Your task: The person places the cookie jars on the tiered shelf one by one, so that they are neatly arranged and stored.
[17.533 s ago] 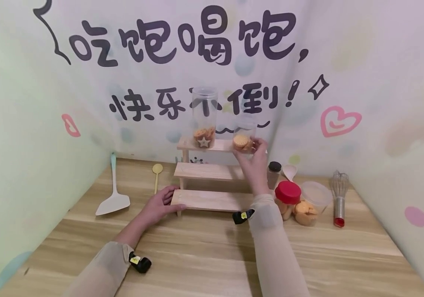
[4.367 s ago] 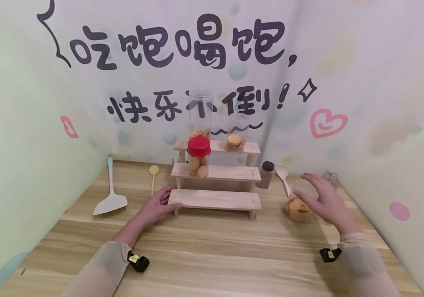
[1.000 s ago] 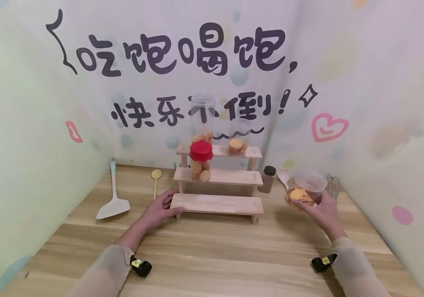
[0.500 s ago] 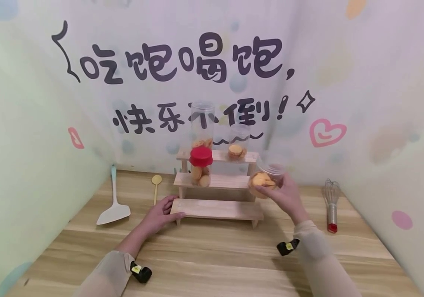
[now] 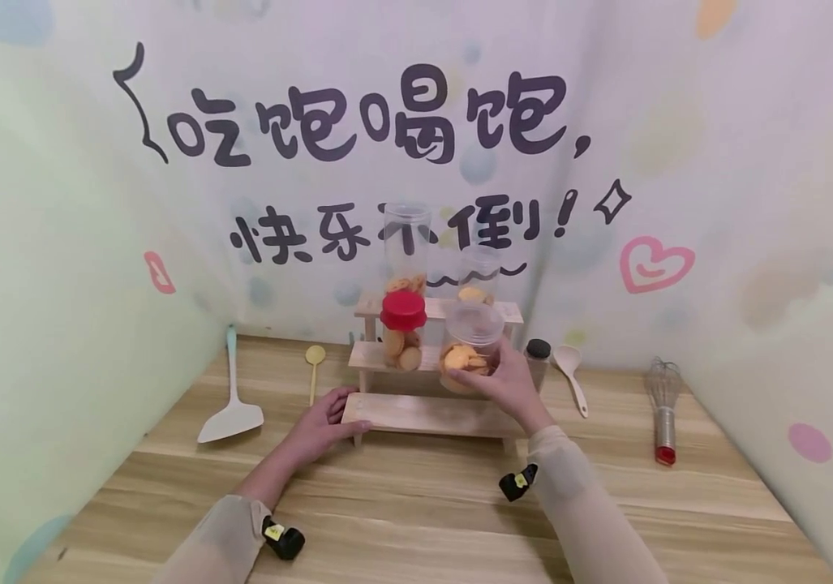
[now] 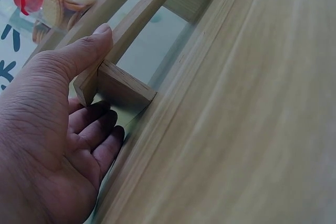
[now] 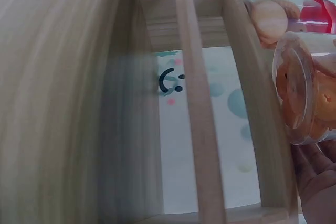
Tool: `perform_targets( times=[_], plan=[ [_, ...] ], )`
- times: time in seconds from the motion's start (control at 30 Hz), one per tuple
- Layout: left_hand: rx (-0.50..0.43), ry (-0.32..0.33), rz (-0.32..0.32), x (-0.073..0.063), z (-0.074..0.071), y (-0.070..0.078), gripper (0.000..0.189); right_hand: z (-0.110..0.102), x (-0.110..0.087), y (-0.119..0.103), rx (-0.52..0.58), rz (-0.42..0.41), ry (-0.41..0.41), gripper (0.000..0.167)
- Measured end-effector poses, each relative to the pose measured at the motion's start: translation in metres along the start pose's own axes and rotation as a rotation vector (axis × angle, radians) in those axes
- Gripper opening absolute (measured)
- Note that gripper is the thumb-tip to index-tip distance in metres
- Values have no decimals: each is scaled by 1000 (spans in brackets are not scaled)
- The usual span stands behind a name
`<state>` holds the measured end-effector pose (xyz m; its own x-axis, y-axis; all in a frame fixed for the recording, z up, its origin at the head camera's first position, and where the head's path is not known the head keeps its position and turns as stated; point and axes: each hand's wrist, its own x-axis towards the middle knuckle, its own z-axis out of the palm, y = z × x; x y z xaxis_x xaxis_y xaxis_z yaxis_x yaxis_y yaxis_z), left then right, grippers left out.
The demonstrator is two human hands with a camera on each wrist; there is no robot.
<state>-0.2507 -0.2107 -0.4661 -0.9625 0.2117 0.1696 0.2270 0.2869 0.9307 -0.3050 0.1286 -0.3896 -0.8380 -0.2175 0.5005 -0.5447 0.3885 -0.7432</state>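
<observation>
My right hand (image 5: 514, 388) grips a clear plastic jar (image 5: 469, 345) of orange cookies at the right part of the middle step of a three-tier wooden stand (image 5: 431, 412). In the right wrist view the jar (image 7: 302, 93) is beside the step's edge; whether its base touches the wood I cannot tell. My left hand (image 5: 319, 428) holds the left end of the lowest step, thumb on top and fingers curled below, as the left wrist view shows. A red-lidded jar (image 5: 403, 332) of round cookies stands left on the middle step.
On the top step stand a tall clear jar (image 5: 406, 243) and a shorter one (image 5: 478, 272), both with cookies. Right of the stand are a black-capped bottle (image 5: 537, 363), a white spoon (image 5: 569, 369) and a whisk (image 5: 664, 414). A spatula (image 5: 232, 414) and yellow spoon (image 5: 315, 365) lie left.
My right hand has carried the clear cookie jar leftward from the table's right side to the middle step. Earlier, the red-lidded jar went from the table onto that step. My left hand stays put.
</observation>
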Motion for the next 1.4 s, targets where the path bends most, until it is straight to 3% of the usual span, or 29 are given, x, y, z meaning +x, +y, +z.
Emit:
perform_targets(
  times=[0.33, 0.6, 1.03, 1.4],
  plan=[
    [17, -8, -6, 3, -3, -2, 76, 1, 1, 7, 39, -38, -39, 73],
    [0, -12, -10, -2, -1, 0, 74, 1, -2, 7, 37, -28, -59, 72],
    [-31, -27, -8, 0, -4, -2, 75, -4, 1, 0, -36, 81, -111, 73],
    [-18, -27, -16, 0, -3, 1, 76, -8, 2, 0, -70, 96, -113, 72]
  ],
)
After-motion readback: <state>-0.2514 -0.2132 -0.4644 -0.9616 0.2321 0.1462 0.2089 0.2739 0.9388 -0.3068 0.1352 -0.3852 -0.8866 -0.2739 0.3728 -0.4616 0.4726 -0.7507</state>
